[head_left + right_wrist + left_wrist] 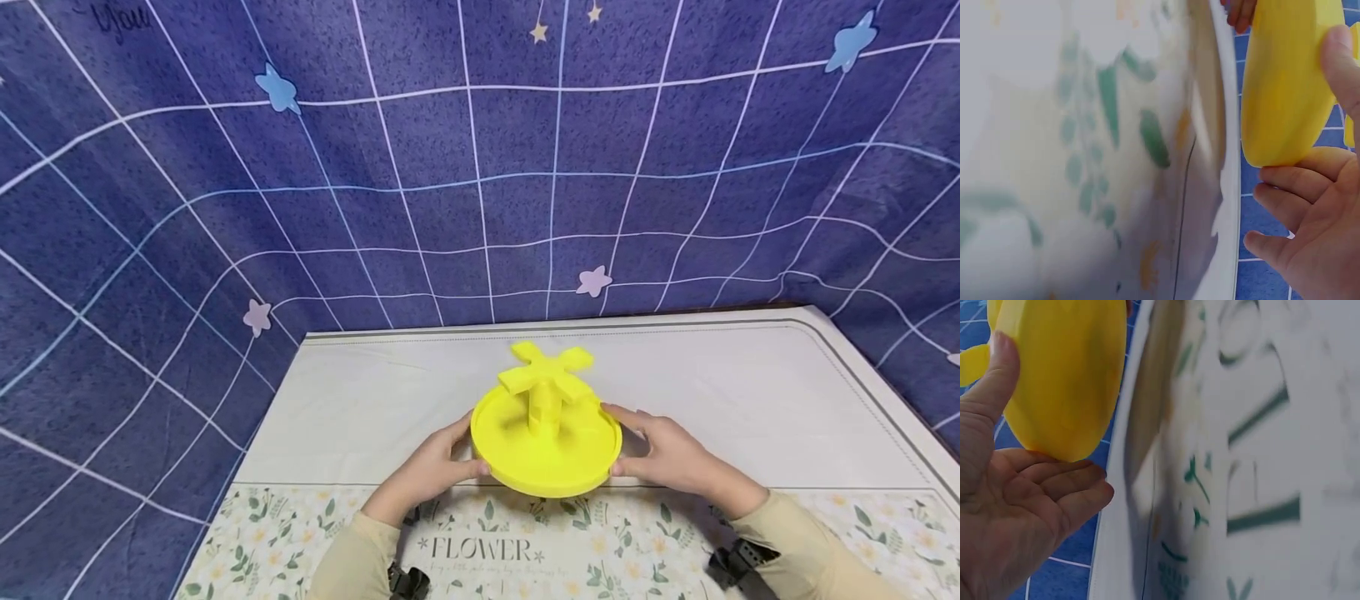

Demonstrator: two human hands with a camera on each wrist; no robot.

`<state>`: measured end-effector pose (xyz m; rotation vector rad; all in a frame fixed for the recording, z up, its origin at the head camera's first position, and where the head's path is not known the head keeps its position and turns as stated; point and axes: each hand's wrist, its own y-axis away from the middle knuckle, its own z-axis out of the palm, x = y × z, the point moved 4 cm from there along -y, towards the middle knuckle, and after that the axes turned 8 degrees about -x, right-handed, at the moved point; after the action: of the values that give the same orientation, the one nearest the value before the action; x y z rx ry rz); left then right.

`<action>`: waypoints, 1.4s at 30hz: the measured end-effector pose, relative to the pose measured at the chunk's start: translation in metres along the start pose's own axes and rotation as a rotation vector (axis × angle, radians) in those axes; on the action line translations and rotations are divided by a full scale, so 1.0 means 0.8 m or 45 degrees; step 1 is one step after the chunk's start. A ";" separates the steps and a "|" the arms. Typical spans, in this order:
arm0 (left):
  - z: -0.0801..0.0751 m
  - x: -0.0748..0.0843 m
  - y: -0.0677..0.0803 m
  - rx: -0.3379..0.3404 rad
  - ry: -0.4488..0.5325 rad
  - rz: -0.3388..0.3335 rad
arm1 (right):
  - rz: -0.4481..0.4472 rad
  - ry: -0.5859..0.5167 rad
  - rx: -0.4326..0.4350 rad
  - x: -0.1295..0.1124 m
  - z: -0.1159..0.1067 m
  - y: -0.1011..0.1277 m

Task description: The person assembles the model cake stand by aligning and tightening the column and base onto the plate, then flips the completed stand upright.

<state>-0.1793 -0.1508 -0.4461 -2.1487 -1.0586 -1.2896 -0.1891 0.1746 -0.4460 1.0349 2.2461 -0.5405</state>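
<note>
A bright yellow round dish (547, 462) is held up over the table, tilted slightly toward me. From its middle rises a thick post topped by a flat four-armed cross (546, 372). My left hand (441, 465) grips the left side of the rim, and my right hand (670, 454) grips the right side. The left thumb (1002, 362) lies against the rim in the left wrist view, while the fingers reach under the dish. On the other side, the right thumb (1340, 59) presses the rim and the fingertips touch the underside.
The white table (390, 392) carries a flower-printed mat (300, 533) along its front, lettered "FLOWER". A dark blue curtain (420, 208) with a grid and stars hangs behind the table and along both sides. Black straps circle both wrists.
</note>
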 end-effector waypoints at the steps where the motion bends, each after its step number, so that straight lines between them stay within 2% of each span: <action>1: 0.001 0.002 0.001 -0.002 0.051 0.025 | -0.012 -0.021 0.017 -0.001 -0.001 0.001; 5: 0.005 0.007 0.006 0.001 0.203 0.070 | -0.041 -0.077 0.078 -0.006 -0.004 0.006; 8: 0.009 0.010 0.009 0.037 0.291 0.093 | -0.035 -0.113 0.106 -0.010 -0.006 0.010; 15: 0.012 0.026 0.009 0.181 0.472 0.177 | -0.094 -0.239 0.187 -0.023 -0.009 0.015; 20: 0.014 0.035 0.010 0.255 0.449 0.187 | -0.081 -0.285 0.279 -0.031 -0.013 0.021; 25: 0.017 0.033 0.014 0.303 0.413 0.224 | -0.012 -0.436 0.283 -0.038 -0.016 0.025; 32: 0.016 0.027 0.017 0.495 0.210 0.122 | -0.008 -0.647 0.267 -0.054 -0.019 0.028; 34: 0.016 0.029 0.018 0.533 0.167 0.105 | -0.011 -0.658 0.263 -0.057 -0.019 0.029; 38: 0.013 0.031 0.019 0.595 0.085 0.091 | -0.054 -0.576 0.262 -0.058 -0.019 0.032; 42: 0.011 0.031 0.020 0.630 0.083 0.095 | -0.121 -0.458 0.308 -0.054 -0.016 0.034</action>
<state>-0.1547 -0.1446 -0.4281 -1.7435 -1.1190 -0.9349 -0.1505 0.1754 -0.4107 0.8660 1.9490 -0.9765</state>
